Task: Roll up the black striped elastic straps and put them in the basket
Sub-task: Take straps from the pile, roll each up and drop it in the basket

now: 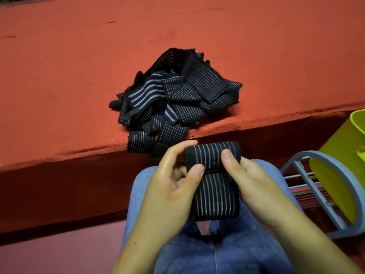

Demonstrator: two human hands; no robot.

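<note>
A black strap with thin pale stripes (216,192) is held over my lap, its far end wound into a roll. My left hand (173,186) grips the roll's left side, thumb on top at the fold. My right hand (250,180) pinches the right side, thumb pressing on the roll. The loose tail hangs down between my hands towards my knees. A heap of several more black striped straps (177,95) lies on the red ledge just beyond, some ends drooping over its edge. The yellow-green basket (343,155) stands at the right edge, partly cut off.
The red ledge (69,86) fills the upper half, its front edge running across the middle. A grey metal rack (320,194) holds the basket at my right. My legs in blue jeans (227,250) are below the hands. Pink floor lies at lower left.
</note>
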